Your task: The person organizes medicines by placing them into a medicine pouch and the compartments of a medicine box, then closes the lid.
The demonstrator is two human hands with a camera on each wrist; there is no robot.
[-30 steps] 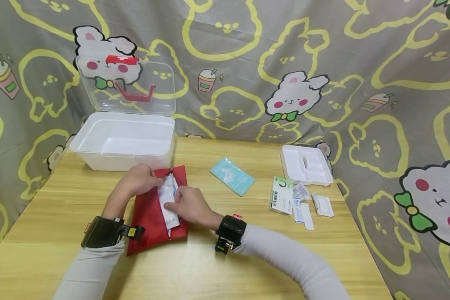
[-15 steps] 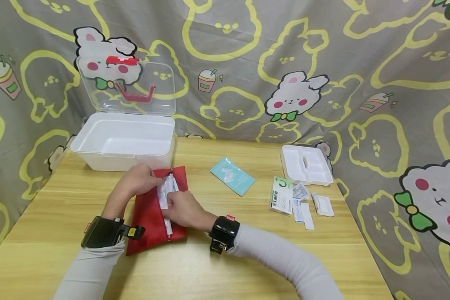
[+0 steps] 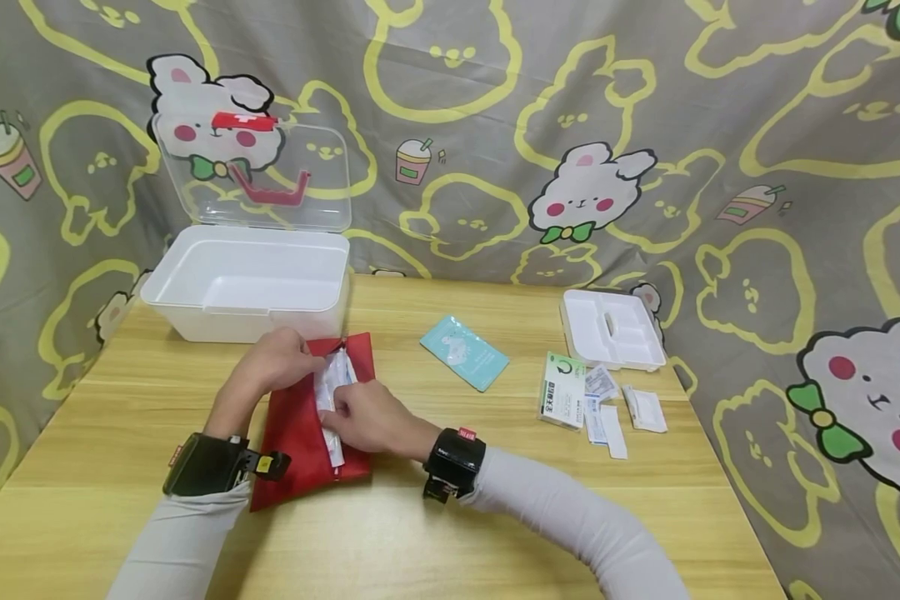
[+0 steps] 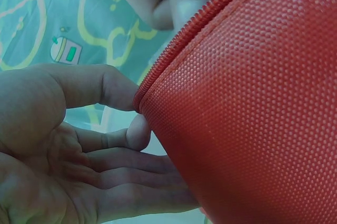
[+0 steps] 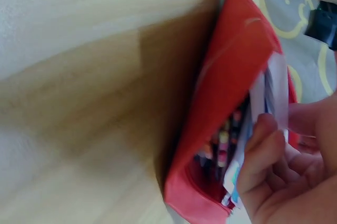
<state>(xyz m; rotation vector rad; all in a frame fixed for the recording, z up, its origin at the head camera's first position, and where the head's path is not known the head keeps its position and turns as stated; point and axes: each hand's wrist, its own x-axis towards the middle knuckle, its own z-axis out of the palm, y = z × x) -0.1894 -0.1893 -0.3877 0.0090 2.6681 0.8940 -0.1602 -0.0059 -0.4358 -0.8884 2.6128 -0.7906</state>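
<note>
A red zippered pouch [image 3: 294,442] lies on the table, its zip open. My left hand [image 3: 276,358] pinches the pouch's zipped edge near the top; in the left wrist view, thumb and index finger meet on that edge. A white packet [image 3: 332,392] sits lengthwise in the opening. Curled fingers of my right hand [image 3: 371,417] grip the packet from the right side. Seen from the right wrist, the pouch [image 5: 226,82] gapes and holds small multicoloured items [image 5: 224,145], too blurred to name, beside white packaging. The packet's lower part is hidden.
Behind the pouch stands a white box [image 3: 300,321] with its clear lid raised. A teal sachet [image 3: 465,352] lies mid-table. Farther right are a green-and-white carton [image 3: 562,392], small packets [image 3: 602,417], a white square packet [image 3: 647,411] and a compartment tray [image 3: 613,329].
The white packet, earlier lying over the opening, has gone deeper into the pouch. My right hand moved slightly left and inward with it. The left hand stays on the pouch edge.
</note>
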